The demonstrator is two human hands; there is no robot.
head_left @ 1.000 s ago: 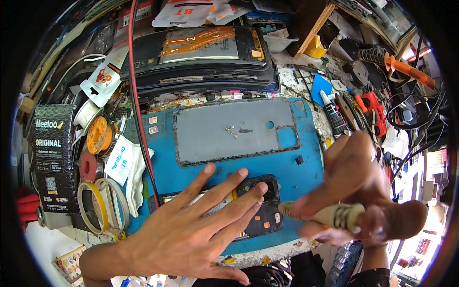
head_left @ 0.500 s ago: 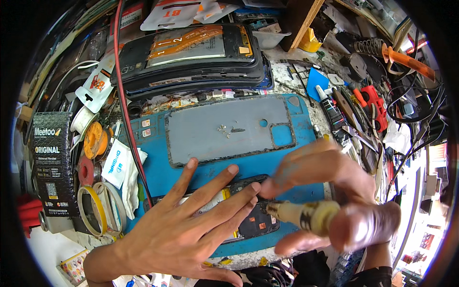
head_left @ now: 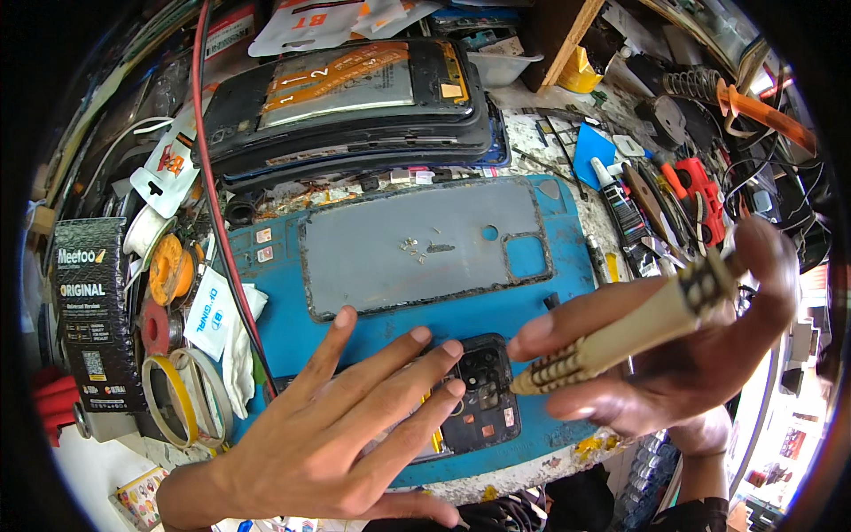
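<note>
An opened phone (head_left: pixel 486 399) lies on the blue mat (head_left: pixel 292 328), its black inner frame and camera end showing. My left hand (head_left: pixel 350 426) rests over it with fingers spread, hiding much of its length. In my right hand (head_left: pixel 683 355), slightly blurred, is a cream screwdriver (head_left: pixel 612 346) with dark ribbed bands. It slants down toward the phone's right edge, and I cannot make out its blade. Beyond the phone lies a grey back cover (head_left: pixel 372 257) with a camera cutout. Several tiny screws (head_left: pixel 411 248) sit on the cover.
Stacked phone parts (head_left: pixel 346 106) stand behind the mat. A red cable (head_left: pixel 206 177) hangs down the left side, near tape rolls (head_left: pixel 173 399), an orange spool (head_left: pixel 173 268) and a black packet (head_left: pixel 90 310). Hand tools and a red clamp-like thing (head_left: pixel 702 199) crowd the right.
My right hand has moved right and up with the screwdriver, drawing back from the phone. My left hand stays spread over the phone, shifted slightly. The camera end of the phone shows more now.
</note>
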